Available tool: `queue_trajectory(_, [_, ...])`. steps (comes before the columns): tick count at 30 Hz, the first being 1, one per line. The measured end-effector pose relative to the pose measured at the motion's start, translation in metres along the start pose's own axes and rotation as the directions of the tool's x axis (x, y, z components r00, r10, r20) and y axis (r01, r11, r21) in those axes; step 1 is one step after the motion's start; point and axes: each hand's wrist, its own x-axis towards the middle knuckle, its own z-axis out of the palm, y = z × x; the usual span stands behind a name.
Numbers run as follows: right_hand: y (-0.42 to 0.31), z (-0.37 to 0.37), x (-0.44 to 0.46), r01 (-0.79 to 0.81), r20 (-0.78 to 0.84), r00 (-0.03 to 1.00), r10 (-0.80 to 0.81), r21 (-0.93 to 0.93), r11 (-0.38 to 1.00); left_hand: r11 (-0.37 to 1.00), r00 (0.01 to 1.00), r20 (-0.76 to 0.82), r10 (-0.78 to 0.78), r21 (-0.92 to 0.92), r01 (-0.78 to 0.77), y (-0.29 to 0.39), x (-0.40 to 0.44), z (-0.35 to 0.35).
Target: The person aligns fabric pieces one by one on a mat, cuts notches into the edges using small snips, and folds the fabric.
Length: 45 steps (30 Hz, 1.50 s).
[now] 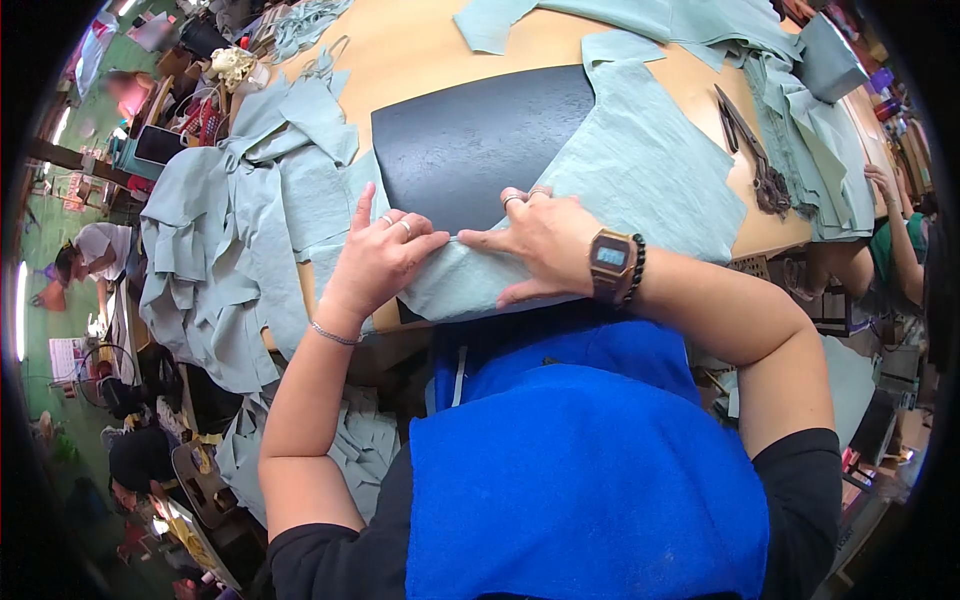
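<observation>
Pale grey-green cloth [655, 150] lies over the right side and near edge of a dark, smooth, curved-edged panel [480, 135]. My left hand [385, 252] is at the panel's near left corner, its fingers curled together on the cloth edge, one finger sticking up. My right hand [545, 240] rests on the cloth just to the right, fingers spread, one finger pointing left and almost meeting the left hand's fingertip. The left thumb is hidden. Rings show on both hands, and a watch is on the right wrist.
Large scissors [745, 145] lie on the tan table [410, 55] at the right. Crumpled cloth pieces [205, 250] hang over the left edge. More cloth [810, 150] and a grey-green block [832, 58] are at the right. Other people [100, 250] are at the far left and right.
</observation>
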Motion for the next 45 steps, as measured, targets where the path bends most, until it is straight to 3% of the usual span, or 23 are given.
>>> queue_trajectory(3, [-0.011, -0.006, 0.004, -0.064, 0.098, 0.993, 0.07, -0.06, 0.996, 0.996, 1.0, 0.018, -0.025, 0.086, 0.023, 0.005, -0.001, -0.002])
queue_trajectory(6, [0.02, -0.011, -0.005, 0.056, 0.18, 0.981, -0.068, 0.07, 0.996, 0.99, 0.993, 0.055, -0.102, 0.1, 0.096, 0.014, -0.01, -0.006])
queue_trajectory(9, [0.063, 0.023, -0.028, 0.241, -0.215, 0.951, -0.221, 0.075, 0.968, 0.927, 0.929, -0.083, -0.361, 0.075, 0.367, 0.042, -0.022, -0.012])
queue_trajectory(10, [0.067, 0.031, -0.034, 0.182, -0.247, 0.957, -0.153, 0.096, 0.979, 0.863, 0.863, 0.016, -0.505, -0.019, 0.505, 0.047, -0.037, -0.01])
queue_trajectory(13, [0.048, 0.051, -0.047, 0.013, -0.313, 0.948, 0.051, 0.197, 0.98, 0.728, 0.725, -0.069, -0.685, -0.082, 0.68, 0.076, -0.068, -0.01])
queue_trajectory(15, [0.027, 0.057, -0.041, -0.09, -0.308, 0.933, 0.188, 0.304, 0.948, 0.651, 0.664, 0.086, -0.743, -0.139, 0.746, 0.088, -0.078, -0.008])
queue_trajectory(19, [-0.014, 0.039, -0.02, 0.004, -0.147, 0.978, 0.15, 0.727, 0.686, 0.588, 0.587, -0.087, -0.805, -0.256, 0.768, 0.085, -0.094, 0.005])
queue_trajectory(20, [-0.02, 0.034, -0.016, 0.078, -0.145, 0.987, 0.064, 0.796, 0.6, 0.354, 0.457, 0.101, -0.884, -0.494, 0.794, 0.077, -0.1, 0.0])
queue_trajectory(21, [-0.024, 0.034, -0.011, 0.133, -0.164, 0.986, 0.012, 0.839, 0.527, 0.071, 0.358, 0.302, -0.884, -0.669, 0.74, 0.071, -0.105, -0.004])
queue_trajectory(22, [-0.025, 0.036, -0.008, 0.177, -0.185, 0.982, -0.027, 0.876, 0.449, -0.023, 0.381, 0.165, -0.91, -0.936, 0.35, 0.071, -0.105, -0.002])
queue_trajectory(24, [-0.022, 0.041, -0.001, 0.265, -0.267, 0.963, -0.042, 0.898, 0.351, -0.067, 0.249, 0.101, -0.963, -0.988, 0.139, 0.058, -0.12, -0.023])
queue_trajectory(25, [-0.024, 0.033, -0.002, 0.253, -0.285, 0.958, 0.032, 0.893, 0.371, -0.034, 0.146, 0.047, -0.988, -0.995, 0.091, 0.055, -0.128, -0.05])
queue_trajectory(27, [-0.008, 0.026, 0.0, 0.257, -0.344, 0.938, 0.045, 0.777, 0.575, -0.22, -0.117, 0.245, -0.962, -0.956, -0.195, 0.035, -0.161, -0.091])
queue_trajectory(28, [-0.003, 0.026, 0.0, 0.229, -0.363, 0.927, 0.094, 0.747, 0.624, -0.145, -0.099, 0.16, -0.982, -0.979, -0.141, 0.024, -0.2, -0.11])
queue_trajectory(29, [0.011, 0.033, 0.002, 0.221, -0.392, 0.914, 0.105, 0.699, 0.68, -0.063, -0.311, 0.032, -0.95, -0.994, 0.09, 0.022, -0.224, -0.137])
queue_trajectory(32, [0.044, 0.054, 0.0, 0.113, -0.393, 0.906, 0.156, 0.58, 0.807, 0.106, -0.417, -0.069, -0.906, -0.992, -0.067, 0.02, -0.33, -0.213])
queue_trajectory(34, [0.054, 0.062, -0.002, 0.14, -0.435, 0.889, 0.142, 0.554, 0.821, 0.332, -0.643, -0.25, -0.724, -0.943, -0.007, 0.017, -0.41, -0.265])
queue_trajectory(36, [0.054, 0.062, -0.005, 0.137, -0.452, 0.881, 0.141, 0.529, 0.837, 0.445, -0.788, -0.481, -0.383, -0.844, 0.299, 0.024, -0.407, -0.321])
queue_trajectory(37, [0.05, 0.06, -0.004, 0.122, -0.451, 0.88, 0.148, 0.516, 0.848, 0.529, -0.774, -0.575, -0.265, -0.758, 0.382, 0.025, -0.447, -0.35])
queue_trajectory(39, [0.048, 0.055, -0.004, 0.106, -0.454, 0.878, 0.152, 0.494, 0.863, 0.509, -0.564, -0.821, -0.082, -0.521, 0.685, 0.026, -0.433, -0.374])
queue_trajectory(41, [0.047, 0.056, -0.004, 0.109, -0.458, 0.877, 0.144, 0.482, 0.87, 0.207, -0.563, -0.826, -0.017, -0.554, 0.807, 0.01, -0.395, -0.358])
queue_trajectory(43, [0.046, 0.055, -0.003, 0.116, -0.47, 0.871, 0.142, 0.477, 0.871, -0.202, -0.274, -0.94, -0.204, -0.234, 0.951, -0.042, -0.517, -0.335])
queue_trajectory(45, [0.046, 0.055, -0.004, 0.121, -0.48, 0.866, 0.138, 0.47, 0.875, -0.329, -0.291, -0.79, -0.54, -0.12, 0.937, -0.053, -0.482, -0.252])
